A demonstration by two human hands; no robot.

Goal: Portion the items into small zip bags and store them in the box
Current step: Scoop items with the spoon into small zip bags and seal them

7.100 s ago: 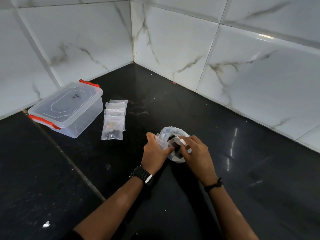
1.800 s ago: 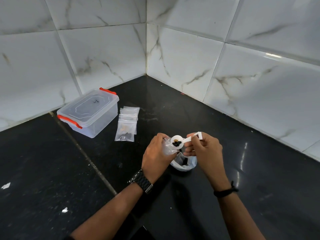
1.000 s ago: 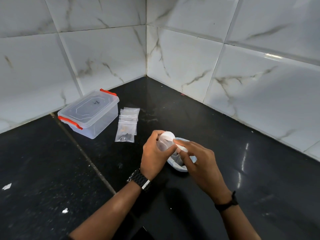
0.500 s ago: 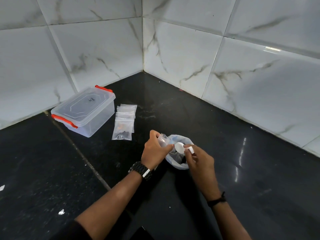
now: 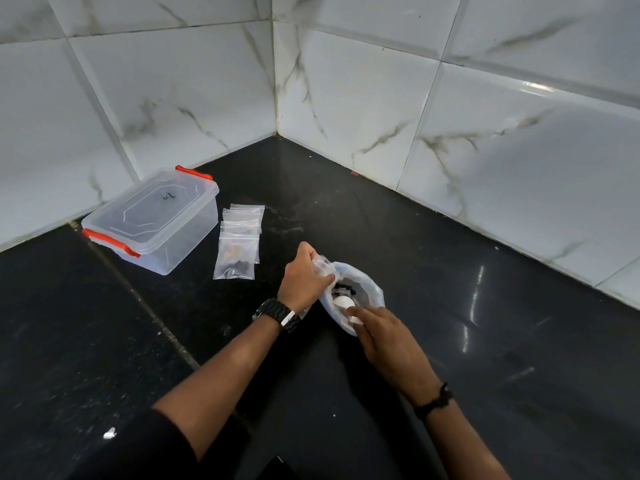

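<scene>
White plastic made up the little scoop (image 5: 346, 304), and its round bowl sat down inside the big open bag (image 5: 367, 289) on the black counter (image 5: 450, 341). The scoop's long way ran from the bowl back toward the person, with the handle end nearest them. The right hand (image 5: 388, 337) pinched that handle in its fingertips, and its arm came in from the lower right. Dark bits (image 5: 343, 287) lay in the bag just past the bowl.

The left hand (image 5: 303, 278) was curled tight round a small zip bag (image 5: 320, 266), right beside the big bag's left edge. Its knuckles faced up, and a black watch (image 5: 277, 313) sat on the wrist.

Farther left, a pile of small zip bags (image 5: 239, 244) lay flat in a row pointing away from the person. The front one had dark and tan bits in it. Just left of the pile stood the clear box (image 5: 152, 223), its lid on, with red clips at both ends.
</scene>
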